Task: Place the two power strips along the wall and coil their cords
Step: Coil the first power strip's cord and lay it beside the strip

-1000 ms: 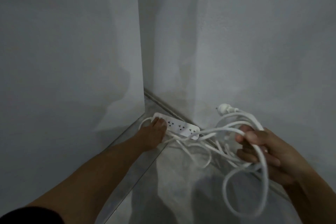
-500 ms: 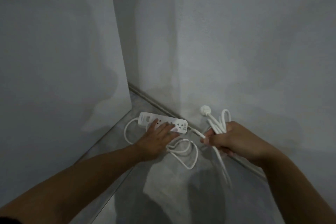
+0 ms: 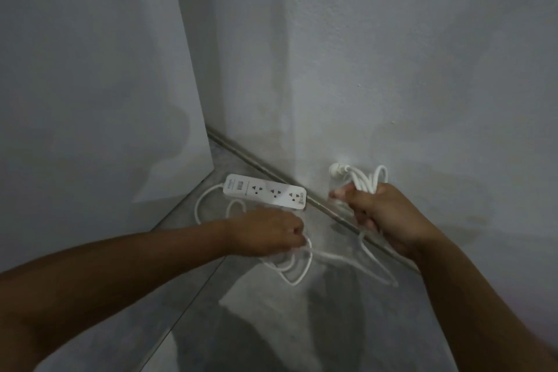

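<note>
A white power strip (image 3: 265,191) with three sockets lies flat on the grey floor, close to the skirting of the right wall. Its white cord (image 3: 297,269) loops loosely over the floor in front of it. My left hand (image 3: 268,232) is off the strip, just in front of it, fingers closed on a loop of that cord. My right hand (image 3: 380,214) grips a bundle of gathered cord loops near the wall, and the white plug (image 3: 336,169) sticks out above it. Only one strip is in view.
Two pale walls meet in a corner behind the strip; the left wall (image 3: 90,100) ends at the floor edge. A metal skirting strip (image 3: 256,163) runs along the foot of the right wall. Grey floor (image 3: 271,326) spreads toward me.
My left hand came off the power strip and closed on the cord in front of it. My right hand, with the gathered loops, moved down and in toward the wall.
</note>
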Available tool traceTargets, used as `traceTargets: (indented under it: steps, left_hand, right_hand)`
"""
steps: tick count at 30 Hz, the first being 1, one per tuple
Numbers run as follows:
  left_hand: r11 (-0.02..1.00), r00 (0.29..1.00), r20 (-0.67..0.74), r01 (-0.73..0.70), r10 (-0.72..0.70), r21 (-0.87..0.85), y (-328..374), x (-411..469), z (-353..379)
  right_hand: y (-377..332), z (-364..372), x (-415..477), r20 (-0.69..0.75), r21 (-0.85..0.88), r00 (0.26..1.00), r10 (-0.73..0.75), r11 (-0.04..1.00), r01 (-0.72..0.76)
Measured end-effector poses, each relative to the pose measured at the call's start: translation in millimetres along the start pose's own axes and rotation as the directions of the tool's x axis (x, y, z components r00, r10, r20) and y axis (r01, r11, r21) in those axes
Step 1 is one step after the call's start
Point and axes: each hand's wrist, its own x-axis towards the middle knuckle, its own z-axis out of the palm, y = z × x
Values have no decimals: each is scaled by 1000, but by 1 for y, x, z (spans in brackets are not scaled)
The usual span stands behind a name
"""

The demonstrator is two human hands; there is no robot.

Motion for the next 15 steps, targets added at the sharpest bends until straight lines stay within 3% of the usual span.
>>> traceTargets:
  steps: [2,4,7,9,11,13,15]
  left_hand:
    - [997,993,93,-69,70,-18,9,-2,17]
    - [997,981,193,30,-17,-64,10,-6,32]
    - [956,930,288,270,-229,-115,3,-6,43]
    - [901,885,332,398,-327,-173,-1,0,45]
    - [774,818,382,552,-430,-310,-3,8,44]
    - [619,758,418,651,-500,-439,-7,15,42]
    - [495,719,416,689,-557,-529,-12,18,39]
  right_hand:
    - [-12,1,1,34,326,999,11,945,-21]
    - [-30,0,0,140,597,990,-10,798,-76]
    - [-61,-13,-9,288,713,956,-52,678,-178]
    - [-80,-24,-18,385,664,922,-44,707,-244]
    - [-92,-31,-29,415,544,909,36,791,-280]
    - [-92,-32,-39,322,345,936,142,903,-255]
    - [-79,-22,-45,130,85,978,162,981,-174]
